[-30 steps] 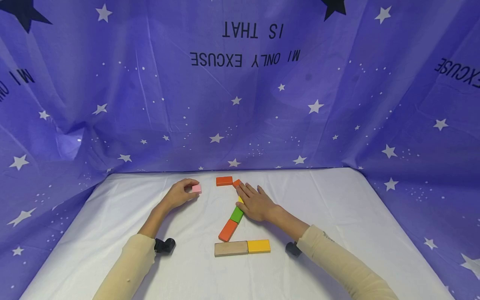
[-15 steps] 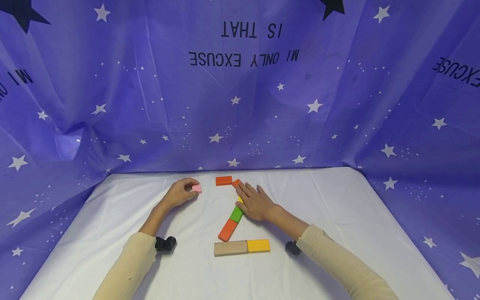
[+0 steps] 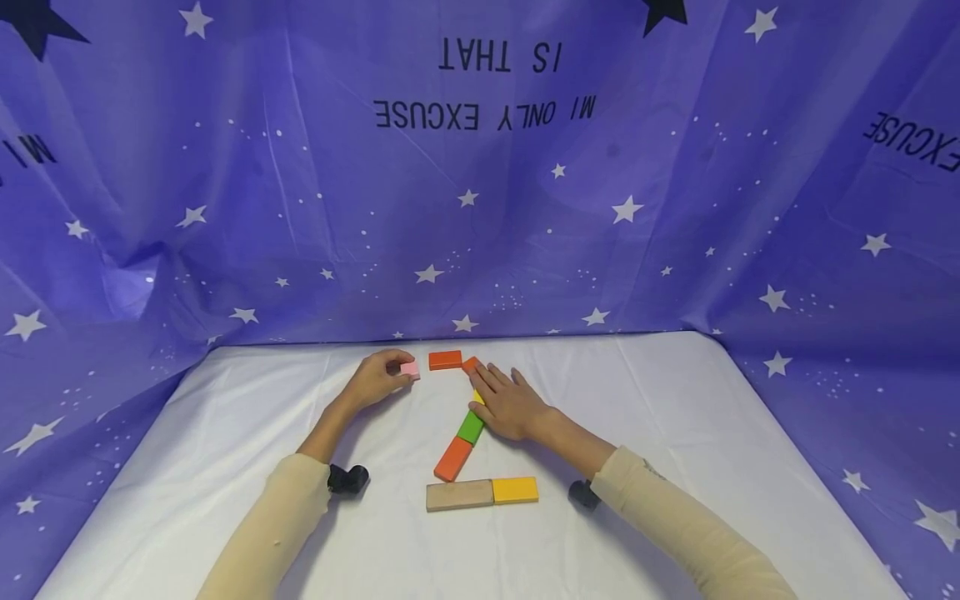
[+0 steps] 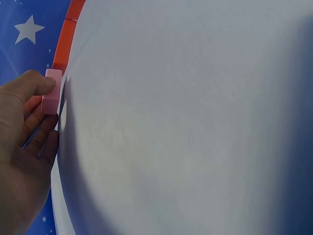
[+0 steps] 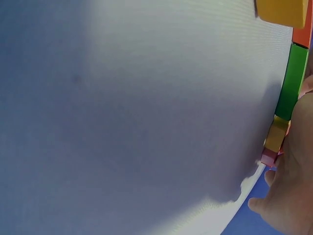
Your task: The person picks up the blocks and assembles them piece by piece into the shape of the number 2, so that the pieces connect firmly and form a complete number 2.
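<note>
My left hand (image 3: 375, 379) pinches a pink block (image 3: 409, 370) between thumb and fingers, just left of a flat orange block (image 3: 446, 360). In the left wrist view the pink block (image 4: 52, 93) appears close to the orange block's end. My right hand (image 3: 510, 404) rests with extended fingers along a slanting row of blocks. That row shows a small orange block (image 3: 470, 364) at the fingertips, a yellow block (image 3: 477, 398) partly hidden, a green block (image 3: 471, 427) and another orange block (image 3: 453, 459). A pinkish block (image 5: 269, 156) shows beyond the yellow one in the right wrist view.
Below the slanting row, a bare wooden block (image 3: 460, 496) and a yellow block (image 3: 515, 490) lie end to end. A white cloth (image 3: 645, 517) covers the table. Behind it hangs a purple curtain (image 3: 360, 167) with stars.
My left hand has moved right and slightly farther back with the pink block, nearing the flat orange block. My right hand stays in place; the head view has shifted slightly.
</note>
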